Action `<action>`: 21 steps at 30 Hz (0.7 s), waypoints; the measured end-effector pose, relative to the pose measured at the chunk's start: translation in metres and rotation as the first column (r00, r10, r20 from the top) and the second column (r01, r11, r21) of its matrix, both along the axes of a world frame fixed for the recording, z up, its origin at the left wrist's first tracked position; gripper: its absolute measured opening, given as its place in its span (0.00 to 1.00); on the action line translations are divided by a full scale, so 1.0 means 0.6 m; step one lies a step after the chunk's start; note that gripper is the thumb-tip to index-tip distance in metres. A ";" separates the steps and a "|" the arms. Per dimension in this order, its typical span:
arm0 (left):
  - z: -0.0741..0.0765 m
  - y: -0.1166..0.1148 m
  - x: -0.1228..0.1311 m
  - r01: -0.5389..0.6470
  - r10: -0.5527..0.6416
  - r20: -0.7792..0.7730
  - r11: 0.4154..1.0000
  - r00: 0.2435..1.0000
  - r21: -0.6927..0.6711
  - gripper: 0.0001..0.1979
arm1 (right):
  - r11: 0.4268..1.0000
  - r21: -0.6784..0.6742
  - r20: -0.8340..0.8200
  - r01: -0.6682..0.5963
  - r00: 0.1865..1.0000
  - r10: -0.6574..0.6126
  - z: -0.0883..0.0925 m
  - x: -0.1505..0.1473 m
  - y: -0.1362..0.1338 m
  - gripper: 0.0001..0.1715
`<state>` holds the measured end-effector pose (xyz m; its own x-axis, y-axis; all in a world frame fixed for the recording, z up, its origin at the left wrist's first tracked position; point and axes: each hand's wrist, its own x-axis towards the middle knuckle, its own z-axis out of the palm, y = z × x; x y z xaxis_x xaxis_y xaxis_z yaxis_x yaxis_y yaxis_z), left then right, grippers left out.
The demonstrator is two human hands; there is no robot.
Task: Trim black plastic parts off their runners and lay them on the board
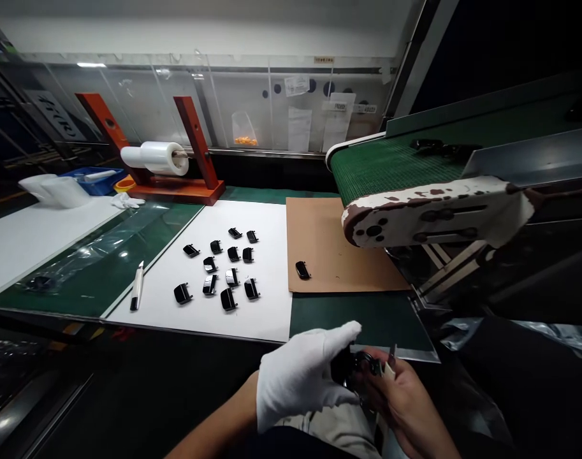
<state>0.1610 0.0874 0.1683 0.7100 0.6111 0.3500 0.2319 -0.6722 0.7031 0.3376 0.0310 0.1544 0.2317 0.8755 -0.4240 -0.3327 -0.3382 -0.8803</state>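
My left hand (305,370), in a white glove, is closed around a glossy black plastic part (352,366) in front of my lap. My bare right hand (398,395) presses against the other side of that part. A small knife (391,366) with a pale handle is in its fingers, blade pointing up. The fingers cover much of the part, so its full shape is hidden. Several small black plastic pieces with prongs (228,298) lie spread on the white sheet (266,319). One more black piece (303,270) rests on the brown cardboard (338,245).
A white-handled cutter (137,287) lies at the sheet's left edge. Behind stands an orange stand (176,190) holding a roll of clear film (159,158). At right, a green conveyor (381,162) overhangs the cardboard, with dark parts (441,148) on it. A blue tray (97,183) sits back left.
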 end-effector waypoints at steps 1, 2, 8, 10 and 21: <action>0.000 -0.001 0.000 -0.019 0.019 -0.016 1.000 1.000 0.010 0.45 | 1.000 0.015 0.028 -0.016 0.999 0.016 0.002 0.001 0.001 0.30; -0.001 -0.001 -0.001 -0.041 0.041 -0.029 0.999 0.999 0.026 0.44 | 0.999 0.020 0.045 -0.029 0.999 0.028 0.004 0.001 0.001 0.31; -0.018 -0.003 -0.003 -0.078 0.081 -0.022 0.990 0.996 0.119 0.40 | 0.990 0.063 0.196 -0.124 0.975 0.109 0.023 -0.014 0.000 0.26; -0.028 -0.012 -0.008 -0.094 0.093 0.011 0.987 0.996 0.131 0.41 | 0.989 0.043 0.153 -0.143 0.979 0.135 0.027 -0.019 -0.001 0.22; -0.075 -0.097 -0.029 -0.210 0.211 0.294 0.977 0.932 -0.034 0.43 | 0.857 -0.074 -0.244 -0.509 0.843 0.480 -0.023 -0.027 -0.008 0.31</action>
